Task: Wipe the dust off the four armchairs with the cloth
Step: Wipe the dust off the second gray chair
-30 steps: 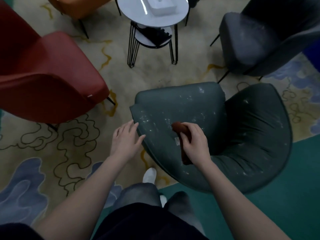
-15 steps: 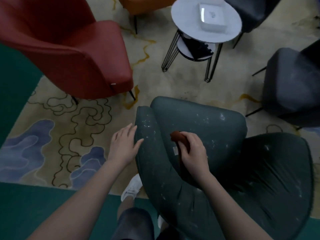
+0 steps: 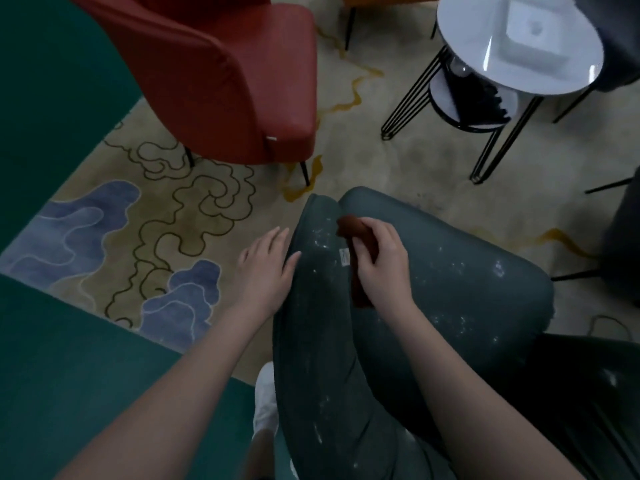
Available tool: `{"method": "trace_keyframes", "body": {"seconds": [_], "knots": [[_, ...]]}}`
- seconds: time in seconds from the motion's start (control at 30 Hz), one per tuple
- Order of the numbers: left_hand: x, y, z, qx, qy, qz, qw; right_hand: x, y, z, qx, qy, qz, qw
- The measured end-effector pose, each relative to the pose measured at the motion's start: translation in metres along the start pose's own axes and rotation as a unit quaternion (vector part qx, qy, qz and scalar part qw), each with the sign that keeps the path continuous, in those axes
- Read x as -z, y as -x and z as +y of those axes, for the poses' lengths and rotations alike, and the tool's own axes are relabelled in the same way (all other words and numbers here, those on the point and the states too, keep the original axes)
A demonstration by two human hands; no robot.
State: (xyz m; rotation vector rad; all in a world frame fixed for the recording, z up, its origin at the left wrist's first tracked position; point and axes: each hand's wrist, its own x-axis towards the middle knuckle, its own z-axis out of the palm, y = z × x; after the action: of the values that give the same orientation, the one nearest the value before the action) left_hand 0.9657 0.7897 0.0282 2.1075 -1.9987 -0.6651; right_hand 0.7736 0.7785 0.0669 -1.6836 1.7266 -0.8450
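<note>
A dark green armchair [image 3: 450, 306] speckled with white dust fills the lower right. My right hand [image 3: 384, 268] is shut on a reddish-brown cloth [image 3: 356, 233], pressed against the chair's seat near its left arm. My left hand [image 3: 266, 271] rests flat with fingers apart on the outer side of that arm. A red armchair [image 3: 225, 77] stands at the upper left. A dark grey armchair [image 3: 623, 244] shows at the right edge, and a sliver of an orange one [image 3: 363, 0] at the top.
A round white side table [image 3: 485, 71] on black wire legs stands at the upper right, with a white square dish [image 3: 526, 29] on top. A patterned beige rug [image 3: 173, 220] lies under the chairs, with green floor [image 3: 69, 393] to the left. My white shoe [image 3: 265, 400] shows below.
The view has swung left and closer to the green chair. My right hand has slid the cloth toward the front end of the chair's arm; my left hand keeps its hold on the arm.
</note>
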Motion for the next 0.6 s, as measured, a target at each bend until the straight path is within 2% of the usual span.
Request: {"method": "trace_keyframes", "body": {"seconds": [0.13, 0.3, 0.4, 0.6], "knots": [[-0.021, -0.014, -0.006, -0.021, 0.061, 0.036, 0.997, -0.029, -0.045, 0.015, 0.009, 0.007, -0.002, 1.000], [-0.032, -0.018, -0.008, -0.038, 0.206, 0.071, 0.975, -0.067, -0.075, 0.033, 0.023, -0.004, -0.036, 0.999], [-0.038, -0.017, -0.011, -0.030, 0.263, 0.077, 0.961, -0.076, -0.071, 0.038, 0.012, -0.048, -0.030, 0.998], [-0.049, -0.016, -0.011, -0.025, 0.291, 0.101, 0.951, -0.077, -0.031, 0.050, 0.094, -0.057, -0.023, 0.994]]}}
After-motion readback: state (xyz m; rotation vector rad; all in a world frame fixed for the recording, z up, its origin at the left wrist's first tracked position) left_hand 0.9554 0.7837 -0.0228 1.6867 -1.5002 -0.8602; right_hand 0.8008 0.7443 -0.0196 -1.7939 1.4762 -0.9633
